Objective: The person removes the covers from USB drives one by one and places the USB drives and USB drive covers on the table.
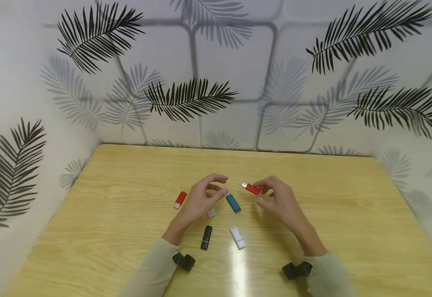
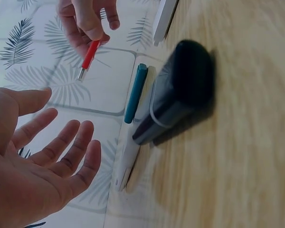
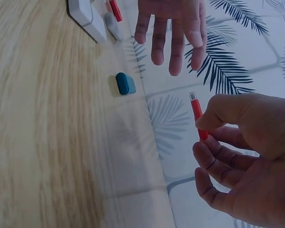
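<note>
Between thumb and fingers, my right hand pinches a red USB stick above the table, its metal plug pointing left toward the other hand. My left hand holds nothing; its fingers are relaxed and spread in the left wrist view. A blue USB stick lies on the table between the hands. Partly hidden below the left hand is a grey USB stick. A second red USB stick lies to the left of that hand, its metal plug showing.
Nearer the person lie a black USB stick and a white USB stick. The wooden table ends at a wall with a leaf pattern. Each wrist carries a small black camera.
</note>
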`<state>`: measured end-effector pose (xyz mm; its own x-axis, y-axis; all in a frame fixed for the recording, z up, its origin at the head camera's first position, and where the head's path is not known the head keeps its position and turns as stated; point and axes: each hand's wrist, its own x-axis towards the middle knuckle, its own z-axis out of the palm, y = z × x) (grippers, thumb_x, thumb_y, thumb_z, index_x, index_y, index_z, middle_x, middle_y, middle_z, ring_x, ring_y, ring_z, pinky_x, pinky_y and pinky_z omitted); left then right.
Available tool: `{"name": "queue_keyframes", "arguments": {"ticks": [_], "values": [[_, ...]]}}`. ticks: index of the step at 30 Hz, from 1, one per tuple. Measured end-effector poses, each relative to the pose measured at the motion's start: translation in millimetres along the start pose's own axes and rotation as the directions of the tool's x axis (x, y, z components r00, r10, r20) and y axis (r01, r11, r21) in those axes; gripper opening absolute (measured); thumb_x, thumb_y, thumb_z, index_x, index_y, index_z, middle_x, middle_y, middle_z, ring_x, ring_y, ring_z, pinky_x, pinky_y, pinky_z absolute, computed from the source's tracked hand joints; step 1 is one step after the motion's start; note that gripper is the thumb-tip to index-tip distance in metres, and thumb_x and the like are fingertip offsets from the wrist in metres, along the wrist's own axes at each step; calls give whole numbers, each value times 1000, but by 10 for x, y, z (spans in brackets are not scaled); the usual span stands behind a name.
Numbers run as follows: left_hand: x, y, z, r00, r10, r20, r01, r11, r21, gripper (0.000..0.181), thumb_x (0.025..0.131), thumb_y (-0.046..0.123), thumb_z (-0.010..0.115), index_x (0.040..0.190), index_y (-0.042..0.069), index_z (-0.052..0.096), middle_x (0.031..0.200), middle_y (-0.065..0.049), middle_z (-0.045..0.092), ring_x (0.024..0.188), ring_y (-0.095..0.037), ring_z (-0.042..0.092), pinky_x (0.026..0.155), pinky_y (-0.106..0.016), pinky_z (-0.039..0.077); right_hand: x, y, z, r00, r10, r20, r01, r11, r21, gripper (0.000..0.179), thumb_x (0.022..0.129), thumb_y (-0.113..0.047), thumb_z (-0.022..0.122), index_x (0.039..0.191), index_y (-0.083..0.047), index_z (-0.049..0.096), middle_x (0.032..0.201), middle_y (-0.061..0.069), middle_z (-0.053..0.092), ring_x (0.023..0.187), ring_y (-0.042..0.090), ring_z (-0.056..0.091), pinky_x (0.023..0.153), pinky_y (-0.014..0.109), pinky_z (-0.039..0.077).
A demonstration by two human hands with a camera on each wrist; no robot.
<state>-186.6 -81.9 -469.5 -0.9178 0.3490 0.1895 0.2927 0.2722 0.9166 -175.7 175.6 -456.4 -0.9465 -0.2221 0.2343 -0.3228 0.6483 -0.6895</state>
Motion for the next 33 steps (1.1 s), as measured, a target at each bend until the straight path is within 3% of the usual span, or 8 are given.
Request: {"name": "queue_keyframes", "arguments": {"ticks": [9, 23, 33], "values": [[6, 49, 45, 1000, 13, 14, -12, 998, -62, 33, 101, 11, 67, 133, 6, 62, 129, -19, 65, 109, -29, 68, 93, -43, 57, -14, -125, -21, 997, -79, 0, 79, 996, 31, 28, 84, 2, 72, 111, -7, 74, 99, 3, 67, 91, 23, 64, 78, 48, 56], [-55, 101, 131, 1000, 16, 10, -15, 991, -136, 34, 98, 12, 71, 130, 2, 67, 116, -11, 71, 107, -25, 68, 93, -39, 56, -64, -237, -39, 985, -167, 51, 163, 983, 82, 29, 84, 4, 73, 109, -10, 75, 101, -2, 67, 90, 23, 64, 75, 48, 57], [-75, 105, 135, 999, 46, 1, -45, 988, -148, 26, 95, 10, 74, 120, 2, 73, 108, -12, 74, 93, -25, 70, 85, -34, 59, -62, -262, -61, 968, -240, 75, 230, 966, 115, 28, 84, 2, 75, 109, -10, 74, 102, -3, 66, 89, 29, 65, 75, 48, 58]]}}
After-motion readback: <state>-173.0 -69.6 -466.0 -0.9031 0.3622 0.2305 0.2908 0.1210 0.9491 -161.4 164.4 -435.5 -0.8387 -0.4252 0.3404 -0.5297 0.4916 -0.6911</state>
